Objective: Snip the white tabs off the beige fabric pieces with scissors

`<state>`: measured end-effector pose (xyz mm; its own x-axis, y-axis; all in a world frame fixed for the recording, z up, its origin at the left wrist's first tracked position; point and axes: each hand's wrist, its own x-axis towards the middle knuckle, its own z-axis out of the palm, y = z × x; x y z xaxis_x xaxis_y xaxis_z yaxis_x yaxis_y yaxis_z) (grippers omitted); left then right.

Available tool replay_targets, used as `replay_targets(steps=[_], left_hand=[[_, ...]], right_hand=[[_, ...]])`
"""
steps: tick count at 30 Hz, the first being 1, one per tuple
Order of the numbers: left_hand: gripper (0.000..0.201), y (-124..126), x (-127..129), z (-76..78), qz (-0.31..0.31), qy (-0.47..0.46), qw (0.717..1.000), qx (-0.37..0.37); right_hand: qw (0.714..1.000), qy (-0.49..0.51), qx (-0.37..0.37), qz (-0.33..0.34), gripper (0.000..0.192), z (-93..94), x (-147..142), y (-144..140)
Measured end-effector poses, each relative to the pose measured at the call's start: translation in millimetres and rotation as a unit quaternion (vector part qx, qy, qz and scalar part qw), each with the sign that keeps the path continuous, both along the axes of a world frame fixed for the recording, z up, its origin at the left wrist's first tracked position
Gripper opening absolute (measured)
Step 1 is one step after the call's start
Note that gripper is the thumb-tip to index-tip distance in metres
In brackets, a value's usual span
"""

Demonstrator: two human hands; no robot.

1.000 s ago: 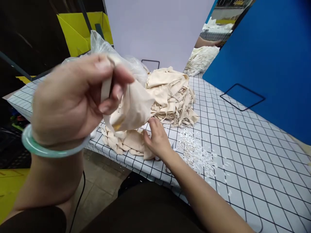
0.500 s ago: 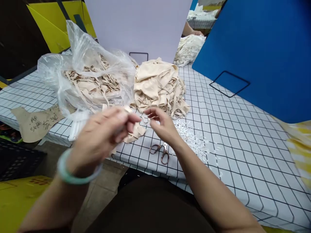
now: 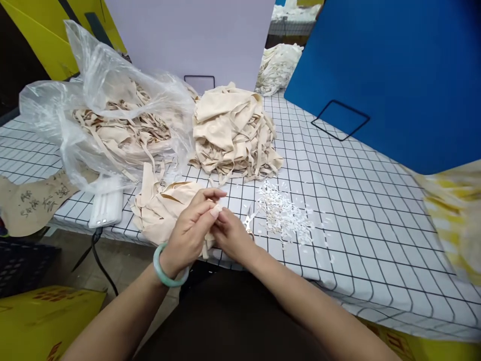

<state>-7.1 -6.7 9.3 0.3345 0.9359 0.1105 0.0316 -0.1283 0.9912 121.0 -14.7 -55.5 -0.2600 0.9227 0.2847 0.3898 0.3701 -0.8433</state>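
Both hands meet over the table's front edge. My left hand (image 3: 193,223), with a pale green bangle (image 3: 163,273) at its wrist, is closed in a pinch on a bit of the beige fabric piece (image 3: 161,210). The rest of that piece lies crumpled on the table, left of and beneath the hand. My right hand (image 3: 231,233) presses against the left one, its fingers closed at the same spot and partly hidden. Small scissors (image 3: 248,220) lie just right of my hands, their handles mostly covered by my right hand. Small white bits (image 3: 285,213) are scattered beyond them.
A heap of beige fabric pieces (image 3: 233,130) stands behind my hands. To its left is an open clear plastic bag (image 3: 48,105) with more inside. A white device (image 3: 107,205) with a cable and a marked paper pattern (image 3: 37,200) lie left. Blue (image 3: 394,75) and lilac (image 3: 195,40) panels stand behind.
My left hand has moved right and down, and my hands have come together. The beige fabric now lies spread beside them. The view has shifted, and the co-worker's hand at the back is gone from sight.
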Motion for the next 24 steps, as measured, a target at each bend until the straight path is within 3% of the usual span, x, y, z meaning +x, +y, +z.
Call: replay_targets(steps=[2,4,7,9,11,14,18,24], left_hand=[[0.03,6,0,-0.5,0.022,-0.085,0.994,-0.059],[0.03,18,-6,5.5,0.085,-0.156,0.981,-0.077],[0.033,39,-20,21.4,0.192,-0.19,0.963,0.018],[0.034,47,-22,26.3,0.215,-0.147,0.962,0.081],[0.03,45,-15,20.0,0.181,-0.075,0.976,0.093],[0.025,32,6,-7.7,0.053,0.049,0.995,0.066],[0.03,21,21,-43.0,-0.078,0.187,0.979,0.029],[0.031,16,21,-49.6,-0.124,0.221,0.965,-0.062]], right_hand=[[0.999,-0.03,0.0,0.02,0.014,1.8,-1,-13],[0.996,-0.08,-0.009,0.021,0.012,5.1,8,-27],[0.979,-0.189,-0.048,-0.062,0.008,7.3,37,-46],[0.953,-0.262,-0.091,-0.119,0.014,5.8,55,-54],[0.929,-0.31,-0.136,-0.151,0.015,4.4,65,-57],[0.908,-0.344,-0.166,-0.173,0.012,6.1,65,-57],[0.89,-0.393,-0.148,-0.178,0.013,9.9,61,-55],[0.882,-0.384,-0.149,-0.229,0.022,-7.1,73,-71]])
